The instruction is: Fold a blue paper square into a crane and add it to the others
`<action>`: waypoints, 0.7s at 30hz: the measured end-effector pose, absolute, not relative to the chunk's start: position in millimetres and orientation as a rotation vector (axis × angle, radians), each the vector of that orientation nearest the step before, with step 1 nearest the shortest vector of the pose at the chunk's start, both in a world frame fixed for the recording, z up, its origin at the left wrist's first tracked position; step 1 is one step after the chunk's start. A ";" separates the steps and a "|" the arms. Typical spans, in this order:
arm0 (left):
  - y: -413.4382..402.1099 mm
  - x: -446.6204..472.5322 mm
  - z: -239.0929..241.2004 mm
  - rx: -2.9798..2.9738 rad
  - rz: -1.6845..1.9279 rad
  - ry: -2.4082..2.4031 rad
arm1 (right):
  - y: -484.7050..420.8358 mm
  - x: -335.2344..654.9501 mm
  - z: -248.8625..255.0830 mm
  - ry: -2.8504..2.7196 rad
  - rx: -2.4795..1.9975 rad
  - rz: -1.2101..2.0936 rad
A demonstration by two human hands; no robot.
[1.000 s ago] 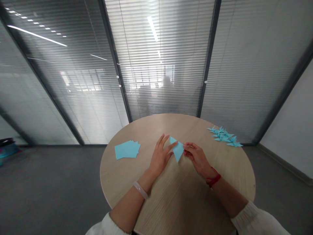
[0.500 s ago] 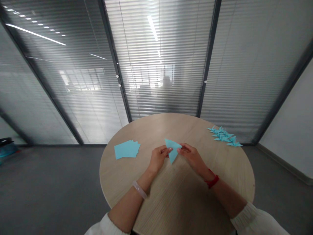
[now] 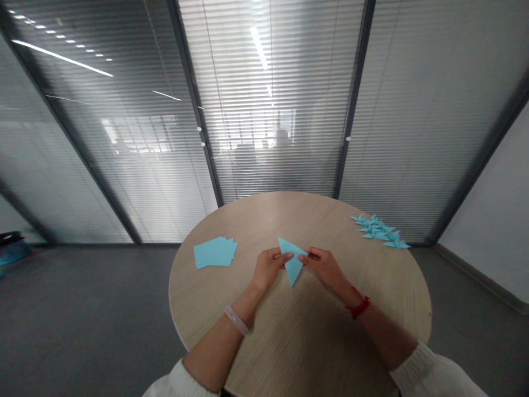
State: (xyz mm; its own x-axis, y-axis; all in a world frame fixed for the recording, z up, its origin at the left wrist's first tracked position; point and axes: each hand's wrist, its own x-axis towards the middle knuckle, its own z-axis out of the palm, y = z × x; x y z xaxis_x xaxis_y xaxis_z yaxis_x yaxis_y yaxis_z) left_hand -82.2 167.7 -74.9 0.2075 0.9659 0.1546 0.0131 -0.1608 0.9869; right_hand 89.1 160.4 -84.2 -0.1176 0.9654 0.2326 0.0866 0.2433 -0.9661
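Observation:
A light blue sheet of paper folded into a triangle [image 3: 293,269] is held just over the middle of the table, one point facing me. My left hand [image 3: 268,267] pinches its left side, thumb on top and fingers underneath. On the other side, my right hand [image 3: 324,267] grips the paper near its right corner, the thumb pressed on the face. The fingertips beneath the paper are partly hidden.
The round wooden table [image 3: 285,215] carries a fanned stack of blue paper sheets [image 3: 215,252] on the left. Several folded blue paper cranes [image 3: 379,230] lie by the far right edge. Glass panels with blinds [image 3: 276,165] stand behind the table.
The folded paper has shifted slightly toward me, and its lower point reaches nearer. My right hand has come down a little, its thumb moving along the paper. Both hands keep their grip.

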 end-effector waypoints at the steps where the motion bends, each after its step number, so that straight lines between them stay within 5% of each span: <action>1: 167.4 -81.9 -74.6 1.429 1.147 0.982 | 160.8 89.2 -84.3 -1.463 -1.045 1.052; 21: 166.6 -85.3 -66.2 1.293 1.360 1.021 | 163.0 90.0 -87.5 -1.565 -1.116 1.044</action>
